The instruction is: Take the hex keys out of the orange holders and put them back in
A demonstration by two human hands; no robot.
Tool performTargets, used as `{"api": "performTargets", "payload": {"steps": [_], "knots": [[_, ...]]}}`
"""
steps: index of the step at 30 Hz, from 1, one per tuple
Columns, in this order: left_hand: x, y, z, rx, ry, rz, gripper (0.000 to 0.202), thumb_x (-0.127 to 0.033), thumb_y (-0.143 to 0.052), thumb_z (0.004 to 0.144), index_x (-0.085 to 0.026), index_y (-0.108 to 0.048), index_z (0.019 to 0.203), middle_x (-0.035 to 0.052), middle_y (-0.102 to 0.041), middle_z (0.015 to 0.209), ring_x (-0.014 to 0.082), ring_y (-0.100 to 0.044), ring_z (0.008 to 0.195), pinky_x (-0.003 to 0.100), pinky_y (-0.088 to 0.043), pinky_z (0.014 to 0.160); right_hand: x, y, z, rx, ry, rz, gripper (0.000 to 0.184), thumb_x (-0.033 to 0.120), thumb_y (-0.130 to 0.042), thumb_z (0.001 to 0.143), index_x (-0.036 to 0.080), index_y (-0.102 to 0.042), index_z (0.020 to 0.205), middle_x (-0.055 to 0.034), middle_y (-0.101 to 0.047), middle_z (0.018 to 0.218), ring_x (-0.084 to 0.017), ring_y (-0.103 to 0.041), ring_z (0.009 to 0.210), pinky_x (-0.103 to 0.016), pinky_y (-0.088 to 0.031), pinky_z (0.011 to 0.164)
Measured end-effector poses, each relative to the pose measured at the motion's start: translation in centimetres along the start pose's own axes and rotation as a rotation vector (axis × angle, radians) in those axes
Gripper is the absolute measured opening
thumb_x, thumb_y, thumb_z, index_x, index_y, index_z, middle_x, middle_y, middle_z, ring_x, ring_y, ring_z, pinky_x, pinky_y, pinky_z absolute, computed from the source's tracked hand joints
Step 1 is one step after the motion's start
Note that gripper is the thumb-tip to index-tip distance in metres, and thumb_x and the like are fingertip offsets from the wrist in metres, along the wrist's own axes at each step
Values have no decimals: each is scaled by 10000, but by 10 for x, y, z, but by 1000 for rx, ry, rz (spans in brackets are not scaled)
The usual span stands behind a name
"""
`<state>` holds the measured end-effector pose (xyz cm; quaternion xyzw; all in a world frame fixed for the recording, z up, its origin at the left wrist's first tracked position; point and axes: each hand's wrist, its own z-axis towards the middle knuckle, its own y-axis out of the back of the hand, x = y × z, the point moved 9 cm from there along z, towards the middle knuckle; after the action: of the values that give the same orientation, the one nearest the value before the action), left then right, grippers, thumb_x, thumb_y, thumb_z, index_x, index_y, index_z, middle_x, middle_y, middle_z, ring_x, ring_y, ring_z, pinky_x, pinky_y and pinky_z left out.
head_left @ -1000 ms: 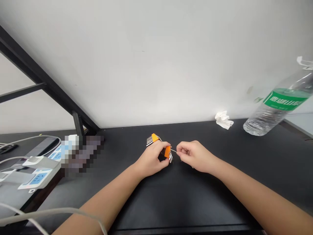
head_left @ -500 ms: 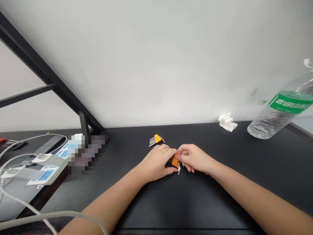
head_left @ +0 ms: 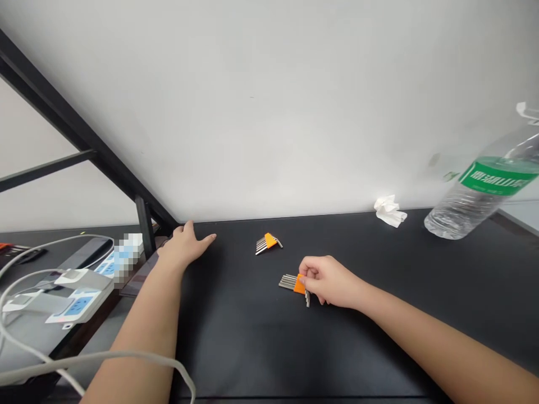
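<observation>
My right hand [head_left: 330,280] pinches the orange holder of a hex key set [head_left: 288,281] at its right end, low over the black tabletop. The silver keys fan out to the left of the holder, and their bent ends hang at the right. Farther back lies a second hex key set [head_left: 270,242] with an orange holder, touched by neither hand. My left hand [head_left: 182,245] is stretched out by the foot of the black metal frame, its thumb spread to the right. A dark flat object [head_left: 137,282] lies partly under that hand and wrist; whether they touch is unclear.
A white power strip [head_left: 86,297] with plugs and cables [head_left: 105,356] is on the left, beside the black frame [head_left: 145,224]. Crumpled tissue [head_left: 389,211] and a large water bottle with a green label [head_left: 475,188] stand at the right, near the wall.
My left hand has let go of the near hex key set and moved left to the dark object by the frame. My right hand still holds the set, whose keys now show.
</observation>
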<state>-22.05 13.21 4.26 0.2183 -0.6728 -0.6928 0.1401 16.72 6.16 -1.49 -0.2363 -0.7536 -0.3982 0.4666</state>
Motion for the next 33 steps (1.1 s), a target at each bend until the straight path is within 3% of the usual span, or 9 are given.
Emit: {"api": "performTargets", "payload": {"steps": [2,4,7,9,11,14,24,27,33], "knots": [[2,1,-2,-19,19,-5,963,-743,-581,834,-170,-406,1588,267,-398,1629,568,-506,1353,775,-422,1043,0,-1,-1,8,7,-6,17,202,-600,865,216,-603,855,54,-657,690,-97,-599,474,-192,-440,424],[-11,17,-11,-191,-41,-42,850,-691,-565,874,-161,-479,1533,265,-467,1575,543,-523,1346,753,-420,1065,0,-1,-1,4,16,-2,17,210,-601,871,215,-606,856,50,-657,694,-99,-602,481,-194,-437,428],[-57,44,-47,-450,-363,-250,520,-516,-535,945,-159,-646,1306,189,-670,1322,379,-638,1237,552,-490,1099,2,5,-1,-42,32,39,51,244,-603,901,209,-611,865,43,-645,696,-97,-603,499,-192,-437,445],[-92,45,-78,-396,-651,-434,396,-480,-497,990,-168,-696,1128,126,-732,1102,277,-704,1038,434,-557,1000,3,11,-1,-78,36,101,81,278,-602,924,209,-615,884,41,-630,685,-101,-605,517,-196,-457,459],[-127,40,-117,-270,-955,-503,391,-491,-582,975,-188,-679,1202,109,-728,1154,251,-699,1044,398,-570,972,5,19,-1,-101,40,168,108,312,-607,942,209,-619,909,43,-617,658,-107,-596,522,-205,-484,470],[-161,17,-169,-3,-1260,-419,836,-544,-845,788,-256,-513,1500,121,-650,1409,298,-642,1243,430,-548,1058,9,29,-2,-108,52,247,156,355,-638,948,202,-621,927,49,-602,585,-108,-573,497,-212,-500,480],[-191,-20,-196,181,-1294,-348,503,-190,-693,933,-277,-582,1416,76,-679,1192,211,-695,1045,316,-589,854,5,17,6,-43,-4,585,319,400,-819,836,162,-625,924,-3,-676,670,-106,-600,513,-200,-476,441],[-192,-22,-193,160,-1276,-388,380,-198,-659,958,-271,-625,1330,60,-686,1142,188,-692,981,301,-577,829,8,14,5,-5,-22,661,326,364,-811,851,168,-612,1019,-26,-718,763,-109,-640,561,-204,-512,489],[-191,-21,-193,31,-1302,-393,537,-216,-666,915,-247,-543,1437,30,-711,981,161,-688,799,263,-542,689,19,17,2,67,60,686,362,250,-773,836,202,-523,1093,-4,-728,809,-117,-649,567,-228,-533,512]]}}
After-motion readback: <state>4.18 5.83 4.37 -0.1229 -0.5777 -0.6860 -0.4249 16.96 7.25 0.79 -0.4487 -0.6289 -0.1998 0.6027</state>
